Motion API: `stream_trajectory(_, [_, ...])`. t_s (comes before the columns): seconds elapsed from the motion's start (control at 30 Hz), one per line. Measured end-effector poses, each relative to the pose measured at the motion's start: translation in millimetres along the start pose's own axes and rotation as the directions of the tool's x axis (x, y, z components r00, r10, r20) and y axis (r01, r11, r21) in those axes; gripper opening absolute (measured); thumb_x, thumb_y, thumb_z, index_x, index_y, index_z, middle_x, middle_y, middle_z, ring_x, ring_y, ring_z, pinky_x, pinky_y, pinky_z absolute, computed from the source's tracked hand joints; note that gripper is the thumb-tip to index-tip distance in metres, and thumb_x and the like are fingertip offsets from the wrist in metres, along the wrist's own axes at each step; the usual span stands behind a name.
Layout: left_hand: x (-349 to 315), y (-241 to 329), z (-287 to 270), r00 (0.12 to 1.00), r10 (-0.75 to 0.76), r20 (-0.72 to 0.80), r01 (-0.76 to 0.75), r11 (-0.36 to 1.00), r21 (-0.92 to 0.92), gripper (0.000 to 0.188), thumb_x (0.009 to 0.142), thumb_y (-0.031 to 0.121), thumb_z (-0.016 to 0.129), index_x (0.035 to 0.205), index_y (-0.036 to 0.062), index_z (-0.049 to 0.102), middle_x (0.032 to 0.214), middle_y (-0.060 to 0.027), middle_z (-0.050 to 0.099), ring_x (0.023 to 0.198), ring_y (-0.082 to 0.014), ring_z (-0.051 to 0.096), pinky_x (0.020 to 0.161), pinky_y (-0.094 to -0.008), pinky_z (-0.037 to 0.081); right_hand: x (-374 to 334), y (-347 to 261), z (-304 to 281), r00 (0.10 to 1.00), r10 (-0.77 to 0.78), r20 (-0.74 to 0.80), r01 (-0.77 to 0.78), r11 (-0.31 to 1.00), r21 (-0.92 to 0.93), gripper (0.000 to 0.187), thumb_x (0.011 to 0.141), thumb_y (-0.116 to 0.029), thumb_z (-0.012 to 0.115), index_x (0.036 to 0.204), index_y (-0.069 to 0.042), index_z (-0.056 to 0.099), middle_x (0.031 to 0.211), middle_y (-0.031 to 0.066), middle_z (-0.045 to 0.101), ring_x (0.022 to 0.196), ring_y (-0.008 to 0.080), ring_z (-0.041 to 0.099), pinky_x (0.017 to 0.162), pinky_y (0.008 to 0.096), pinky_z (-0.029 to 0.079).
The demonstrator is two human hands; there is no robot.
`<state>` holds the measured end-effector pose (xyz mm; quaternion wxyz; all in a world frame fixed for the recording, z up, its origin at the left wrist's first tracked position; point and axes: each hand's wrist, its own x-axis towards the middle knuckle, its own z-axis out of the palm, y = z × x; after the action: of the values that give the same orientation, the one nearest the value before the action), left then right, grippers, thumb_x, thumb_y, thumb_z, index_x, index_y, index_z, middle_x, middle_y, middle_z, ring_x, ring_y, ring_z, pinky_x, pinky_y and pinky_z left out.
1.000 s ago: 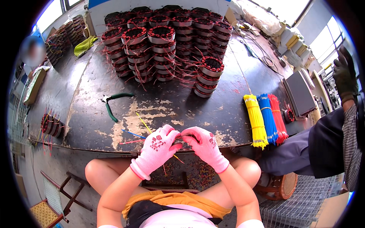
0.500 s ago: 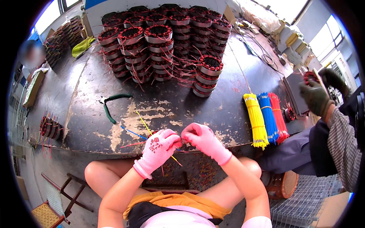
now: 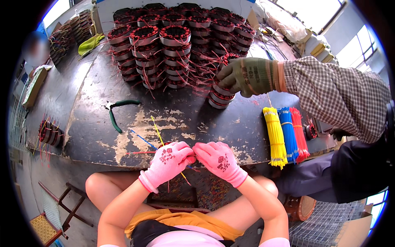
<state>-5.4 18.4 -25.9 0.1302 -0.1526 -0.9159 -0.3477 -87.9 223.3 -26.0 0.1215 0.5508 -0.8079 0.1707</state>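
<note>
My left hand (image 3: pixel 168 161), in a pink glove, is closed in a pinch at the table's front edge. Beside it, with fingertips almost touching, my right hand (image 3: pixel 221 164) in a matching glove pinches too. The thin wire between them is mostly hidden by the fingers. From behind my left hand stick out a yellow wire (image 3: pixel 156 128), a blue wire (image 3: pixel 143 139) and a red wire (image 3: pixel 140 152). The part they come from is largely covered by the glove. Farther off lie green-handled pliers (image 3: pixel 114 117), spread apart.
Stacked motor stators (image 3: pixel 175 49) fill the back. A co-worker's gloved hand (image 3: pixel 249 77) grips a shorter stator stack (image 3: pixel 220 101). Yellow (image 3: pixel 275 138), blue (image 3: pixel 288 133) and red wire bundles (image 3: pixel 299 133) lie at right. A wired stator (image 3: pixel 51 133) lies at far left.
The co-worker's arm has reached in from the right onto the short stator stack. My right hand has turned and its fingertips have come closer to my left.
</note>
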Motion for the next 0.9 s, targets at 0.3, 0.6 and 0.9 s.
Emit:
stream_trajectory(0.3, [-1.4,-3.2,1.7,0.999,0.044,-0.006,-0.044,0.999,-0.021,0.009,0.087,0.019,0.07,0.092,0.0127,0.068,0.093,-0.004,0.064,0.089,-0.0267,0.066,0.075,-0.0402,0.055,12.4,11.1,-24.3,0.588,0.198,0.784,-0.808,0.097,0.581,0.019,0.093,-0.023,0.061,0.101,-0.006,0.067,0.089,0.0017,0.068,0.077,0.0134,0.063,0.069,0.0286,0.05])
stream_trajectory(0.6, [-0.8,-2.0,2.4,1.0,0.02,-0.005,-0.02,1.0,0.005,0.012,0.083,0.016,0.074,0.091,0.0098,0.068,0.092,-0.0049,0.066,0.087,-0.0271,0.066,0.076,-0.0401,0.054,4.7,4.7,-1.5,0.918,0.327,0.223,-0.394,0.696,0.6,0.018,0.088,-0.023,0.073,0.098,-0.01,0.066,0.087,0.0043,0.067,0.075,0.0162,0.062,0.067,0.0314,0.049])
stream_trajectory(0.9, [-3.8,-3.8,2.0,1.0,0.006,-0.006,-0.006,1.0,-0.012,0.01,0.083,0.016,0.073,0.091,0.0108,0.068,0.092,-0.0044,0.066,0.087,-0.027,0.066,0.076,-0.0404,0.054,6.5,-18.5,-19.8,0.934,0.347,-0.082,-0.31,0.905,0.29,0.022,0.089,-0.021,0.072,0.104,-0.005,0.07,0.084,0.0066,0.071,0.076,0.0195,0.069,0.068,0.032,0.054])
